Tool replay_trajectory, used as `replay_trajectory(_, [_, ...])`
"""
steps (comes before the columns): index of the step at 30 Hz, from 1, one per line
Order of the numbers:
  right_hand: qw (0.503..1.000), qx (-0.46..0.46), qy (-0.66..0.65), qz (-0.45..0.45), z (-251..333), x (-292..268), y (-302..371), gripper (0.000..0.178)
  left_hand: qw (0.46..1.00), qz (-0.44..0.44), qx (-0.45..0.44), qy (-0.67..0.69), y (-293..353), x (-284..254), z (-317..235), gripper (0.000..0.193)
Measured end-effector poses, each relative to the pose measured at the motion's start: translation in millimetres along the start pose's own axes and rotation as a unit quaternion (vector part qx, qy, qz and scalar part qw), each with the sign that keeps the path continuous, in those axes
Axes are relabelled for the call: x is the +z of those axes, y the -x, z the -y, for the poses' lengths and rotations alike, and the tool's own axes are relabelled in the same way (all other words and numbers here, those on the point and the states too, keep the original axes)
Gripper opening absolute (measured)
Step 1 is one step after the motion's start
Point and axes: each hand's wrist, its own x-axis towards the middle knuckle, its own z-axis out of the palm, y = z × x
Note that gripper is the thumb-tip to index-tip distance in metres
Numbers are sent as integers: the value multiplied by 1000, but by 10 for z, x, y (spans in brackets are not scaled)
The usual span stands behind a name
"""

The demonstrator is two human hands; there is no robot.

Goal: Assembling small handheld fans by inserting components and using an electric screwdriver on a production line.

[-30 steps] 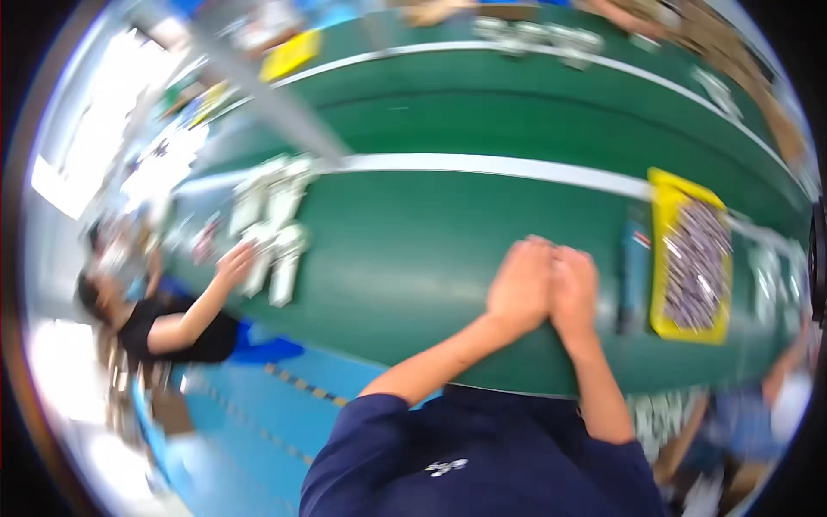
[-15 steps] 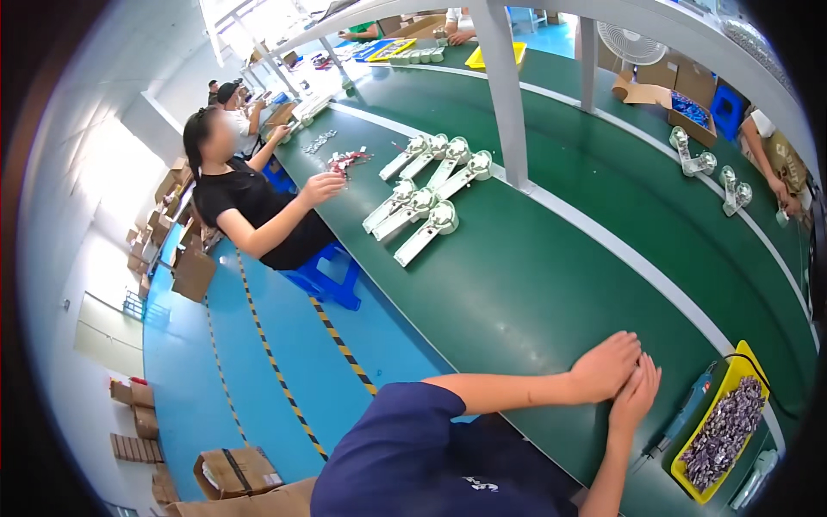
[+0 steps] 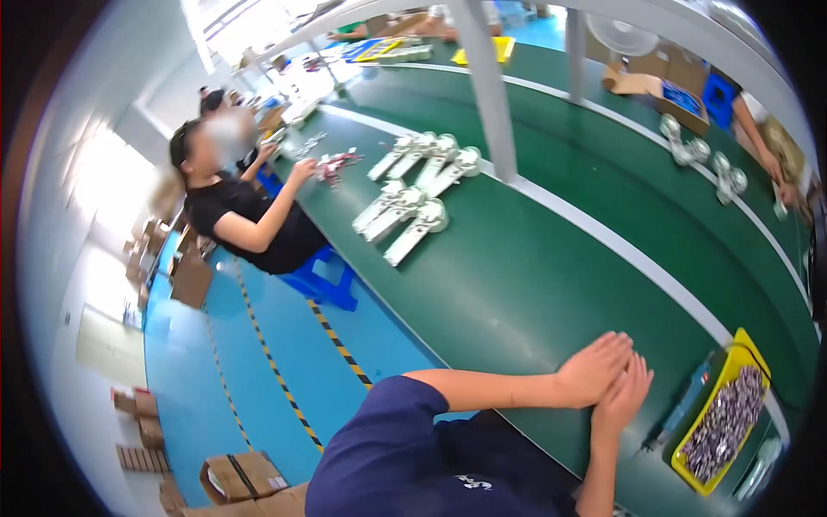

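My left hand (image 3: pixel 594 369) and my right hand (image 3: pixel 622 395) rest against each other on the green table, fingertips pointing away from me. The fingers of both look extended and laid together; no object shows in either, though the space between the palms is hidden. Just right of my right hand lies a blue-grey electric screwdriver (image 3: pixel 685 403) with a black cord. Beside it stands a yellow tray (image 3: pixel 705 484) filled with small shiny metallic parts (image 3: pixel 725 424). Farther up the table sit several pale, round-headed units (image 3: pixel 416 231) with flat arms, out of reach of both hands.
A pale housing (image 3: pixel 758 470) lies right of the tray. A white post (image 3: pixel 487 95) rises from the green table (image 3: pixel 525 284). At the left, a person in black (image 3: pixel 250 207) sits on a blue stool (image 3: pixel 327 280) near small red parts (image 3: pixel 334 164). Another person's arm (image 3: pixel 758 142) works at far right.
My hands stay together with little movement. The view shifts slightly. The seated person in black draws a hand back toward the red parts.
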Motion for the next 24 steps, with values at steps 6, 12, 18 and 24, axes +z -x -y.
replay_trajectory(6, [997,-30,-70,-17,118,199,-240,32,996,-33,-21,-76,-33,-85,158,47])
replay_trajectory(12, [986,76,-146,-36,-199,-38,-342,29,998,52,1,21,-495,35,11,48])
replay_trajectory(18, [994,53,-44,-81,-48,-11,-100,35,995,53,12,-78,-223,73,-79,44])
replay_trajectory(24, [994,51,-56,-83,-6,248,-258,38,994,49,8,-97,-247,-22,214,44])
